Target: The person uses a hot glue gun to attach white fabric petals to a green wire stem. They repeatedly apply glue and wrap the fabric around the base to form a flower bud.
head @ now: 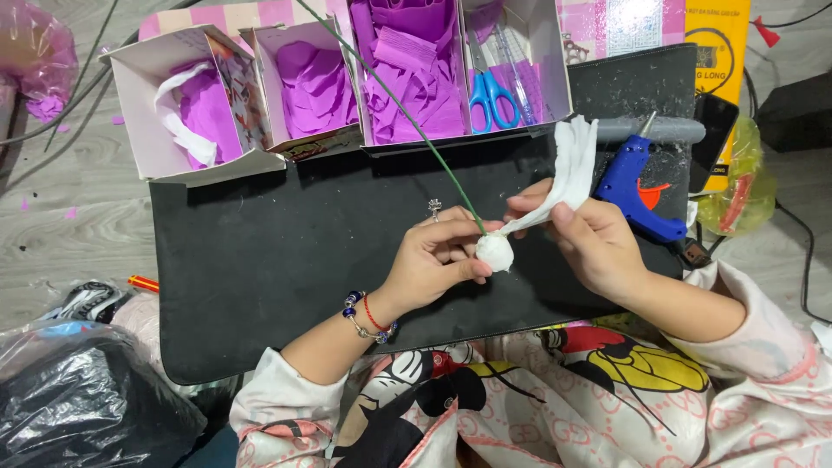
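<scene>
Left hand [438, 256] is pinching a small round white wad [495, 252] stuck on the end of a thin green wire stem [394, 97], fingers curled closed around it near the middle of the frame. The stem is running up and away toward the top centre, crossing over the boxes. Right hand [589, 238], just to the right, is gripping a strip of soft white tissue paper [572, 169] between thumb and fingers, with the strip's lower end meeting the wad and its loose end fanning upward.

All of this is happening over a flat black board [286, 260] lying across the person's lap. A blue hot glue gun [637, 186] is sitting on the board's right side, just beside the right hand. Along the top edge, open white cardboard boxes [152, 121] are holding purple paper pieces [316, 87], and blue-handled scissors [492, 95] are lying in the rightmost box.
</scene>
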